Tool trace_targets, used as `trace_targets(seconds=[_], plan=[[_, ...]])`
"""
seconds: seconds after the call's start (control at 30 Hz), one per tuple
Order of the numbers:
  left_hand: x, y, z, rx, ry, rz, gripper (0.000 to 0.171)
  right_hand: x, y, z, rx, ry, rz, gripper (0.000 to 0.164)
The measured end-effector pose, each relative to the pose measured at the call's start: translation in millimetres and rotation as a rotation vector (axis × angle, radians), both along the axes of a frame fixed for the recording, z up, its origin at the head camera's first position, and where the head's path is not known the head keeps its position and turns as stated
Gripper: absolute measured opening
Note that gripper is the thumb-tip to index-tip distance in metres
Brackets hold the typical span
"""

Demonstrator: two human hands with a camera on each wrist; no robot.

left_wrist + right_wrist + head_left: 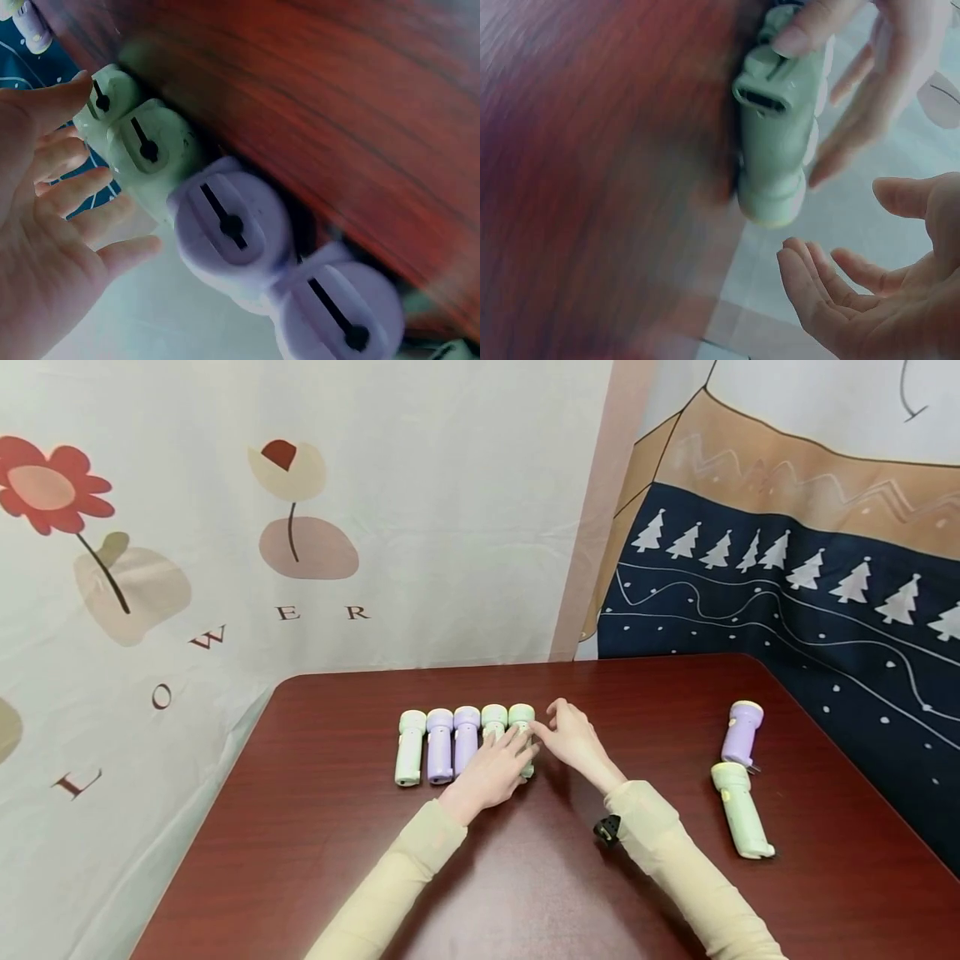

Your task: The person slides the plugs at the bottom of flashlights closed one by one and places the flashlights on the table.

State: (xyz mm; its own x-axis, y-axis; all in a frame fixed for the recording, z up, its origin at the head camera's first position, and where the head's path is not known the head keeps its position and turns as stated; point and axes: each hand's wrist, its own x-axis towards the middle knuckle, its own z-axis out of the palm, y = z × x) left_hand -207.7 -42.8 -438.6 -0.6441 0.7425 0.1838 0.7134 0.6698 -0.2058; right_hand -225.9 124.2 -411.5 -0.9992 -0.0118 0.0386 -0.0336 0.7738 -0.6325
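Note:
Several flashlights stand side by side in a row on the table: a light green one at the left end, two purple ones, and a second purple flashlight, then two more green ones. My left hand lies over the two right-hand green flashlights, fingers spread. Its thumb touches the tail end of the outermost green flashlight, as the left wrist view shows. Just right of that flashlight's head hovers my right hand, fingers loosely bent with nothing between them. The left hand partly hides the green flashlights in the head view.
On the right of the dark red table lie another purple flashlight and a green flashlight, nearly end to end. Printed curtains hang behind the table's far edge. A black device sits at the right wrist.

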Motion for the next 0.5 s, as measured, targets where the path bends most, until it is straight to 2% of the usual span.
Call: trace_targets(seconds=[0.13,0.27,0.37,0.5], plan=[[-0.7,3.8,-0.8,-0.014,0.005,-0.012,0.052,6.1,12.6,8.5,0.018,0.024,0.022,0.042],[-0.4,5.5,-1.5,-0.052,0.012,-0.001,0.045,14.3,29.7,15.3,0.060,0.036,0.031,0.046],[-0.8,6.3,-1.7,-0.081,0.000,0.014,0.041,20.8,46.1,20.0,0.087,0.050,0.026,0.046],[-2.2,7.0,-3.5,-0.073,-0.026,0.023,0.038,30.3,70.9,26.1,0.094,0.050,0.028,0.046]])
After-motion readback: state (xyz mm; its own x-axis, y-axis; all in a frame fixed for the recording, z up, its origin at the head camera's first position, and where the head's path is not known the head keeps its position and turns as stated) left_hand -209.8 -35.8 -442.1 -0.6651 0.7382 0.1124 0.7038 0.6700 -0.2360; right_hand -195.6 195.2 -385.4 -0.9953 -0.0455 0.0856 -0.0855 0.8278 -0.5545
